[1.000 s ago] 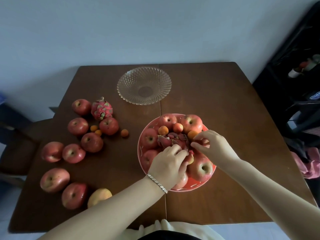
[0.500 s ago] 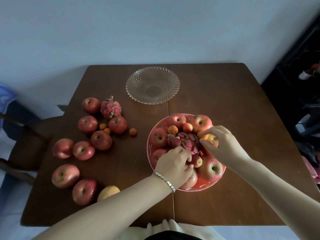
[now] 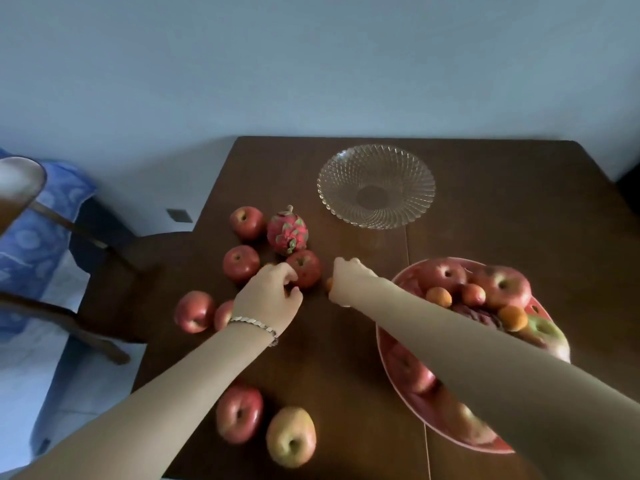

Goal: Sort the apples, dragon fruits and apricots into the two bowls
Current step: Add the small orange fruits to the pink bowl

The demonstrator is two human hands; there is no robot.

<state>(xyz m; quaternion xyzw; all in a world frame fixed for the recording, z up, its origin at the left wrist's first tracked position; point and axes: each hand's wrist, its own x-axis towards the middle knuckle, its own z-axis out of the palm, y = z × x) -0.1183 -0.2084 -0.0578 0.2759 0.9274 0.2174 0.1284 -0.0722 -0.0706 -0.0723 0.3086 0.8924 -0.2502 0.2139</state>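
The brown surface (image 3: 485, 220) holds a red bowl (image 3: 388, 362) full of fruit on the right and a glass bowl (image 3: 375, 186) at the back. Loose apples (image 3: 240, 263) and a dragon fruit (image 3: 287, 232) lie on the left. The left hand (image 3: 268, 299) has its grip curled shut beside an apple; what it holds is hidden. The right hand (image 3: 348, 278) covers a small apricot (image 3: 329, 284); I cannot tell its grip.

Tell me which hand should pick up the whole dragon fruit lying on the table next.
Left, probably. The left hand sits just below the dragon fruit, by the red apple in front of it. The right hand is near too, but its arm stretches across the red bowl.
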